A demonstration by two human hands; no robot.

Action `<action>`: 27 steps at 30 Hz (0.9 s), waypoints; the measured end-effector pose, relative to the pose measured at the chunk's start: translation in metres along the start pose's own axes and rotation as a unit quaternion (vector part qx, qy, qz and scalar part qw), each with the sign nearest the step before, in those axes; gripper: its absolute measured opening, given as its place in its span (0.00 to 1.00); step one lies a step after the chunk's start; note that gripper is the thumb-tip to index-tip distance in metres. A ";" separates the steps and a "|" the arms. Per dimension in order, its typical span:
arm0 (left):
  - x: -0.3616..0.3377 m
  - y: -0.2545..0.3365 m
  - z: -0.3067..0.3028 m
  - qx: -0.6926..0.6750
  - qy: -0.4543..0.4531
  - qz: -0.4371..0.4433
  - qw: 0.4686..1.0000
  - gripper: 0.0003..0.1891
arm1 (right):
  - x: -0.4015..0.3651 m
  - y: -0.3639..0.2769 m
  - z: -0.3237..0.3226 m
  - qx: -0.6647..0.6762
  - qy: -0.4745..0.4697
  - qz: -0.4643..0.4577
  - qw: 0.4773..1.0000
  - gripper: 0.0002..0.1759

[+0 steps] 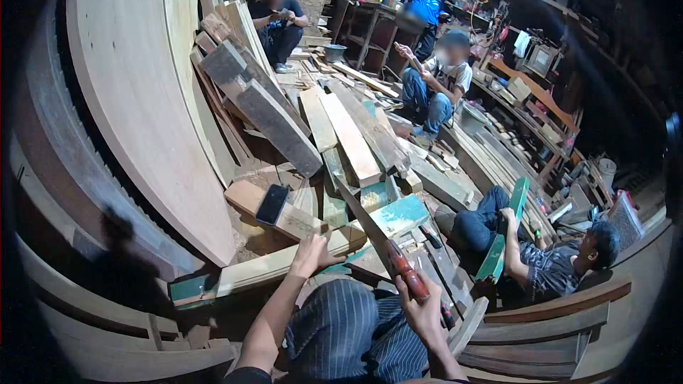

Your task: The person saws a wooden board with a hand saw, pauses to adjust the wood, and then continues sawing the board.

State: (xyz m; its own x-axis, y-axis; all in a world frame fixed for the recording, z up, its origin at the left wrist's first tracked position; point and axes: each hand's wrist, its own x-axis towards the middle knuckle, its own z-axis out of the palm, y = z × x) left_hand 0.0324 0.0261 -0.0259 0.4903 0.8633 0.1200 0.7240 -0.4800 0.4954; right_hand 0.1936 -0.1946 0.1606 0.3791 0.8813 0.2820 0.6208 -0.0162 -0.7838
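My right hand (420, 302) is wrapped round the red wooden handle of a handsaw (368, 226). The saw's long blade slants up and left, across the boards in front of my knees. My left hand (310, 256) grips a long pale wooden plank (260, 273) with a green-painted left end; some of its fingers are hidden. Just beyond that hand, a dark phone (272, 205) lies on a short brown board (245, 196). A green-and-white painted block (400, 215) sits to the right of the saw blade.
Thick timber beams (274, 124) and stacked boards (348, 135) fill the middle. Tall curved planks (142, 99) stand at the left. At the right, a person (569, 263) holds a green board (504, 235). Several other people sit or stand farther back, near cluttered shelves (530, 110).
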 end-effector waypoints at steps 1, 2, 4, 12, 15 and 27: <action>0.000 -0.003 0.003 0.004 0.015 0.018 1.000 0.51 | 0.000 -0.003 0.000 -0.007 -0.012 0.006 1.000 0.11; 0.005 -0.005 0.006 0.007 0.030 0.041 0.999 0.52 | 0.000 -0.006 -0.001 -0.015 -0.019 0.011 1.000 0.11; 0.004 0.000 0.000 -0.024 -0.023 0.012 0.999 0.54 | 0.000 -0.007 -0.006 -0.033 -0.030 0.026 0.999 0.11; -0.005 0.016 -0.016 0.059 -0.033 -0.007 0.998 0.51 | 0.006 -0.005 -0.017 -0.042 -0.071 -0.021 0.996 0.14; -0.006 0.023 -0.031 0.015 -0.057 -0.021 0.998 0.47 | 0.019 -0.009 -0.016 0.044 -0.053 0.047 0.997 0.14; -0.004 0.028 -0.037 0.020 -0.065 -0.006 0.998 0.45 | 0.027 0.043 -0.001 0.102 -0.043 -0.010 0.994 0.11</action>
State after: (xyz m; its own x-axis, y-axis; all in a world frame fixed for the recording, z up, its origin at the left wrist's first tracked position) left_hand 0.0330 0.0146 0.0193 0.5374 0.8433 0.0007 0.7484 -0.4773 0.4605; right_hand 0.2309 -0.1720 0.1351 0.3033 0.9174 0.2578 0.4727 0.0901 -0.8766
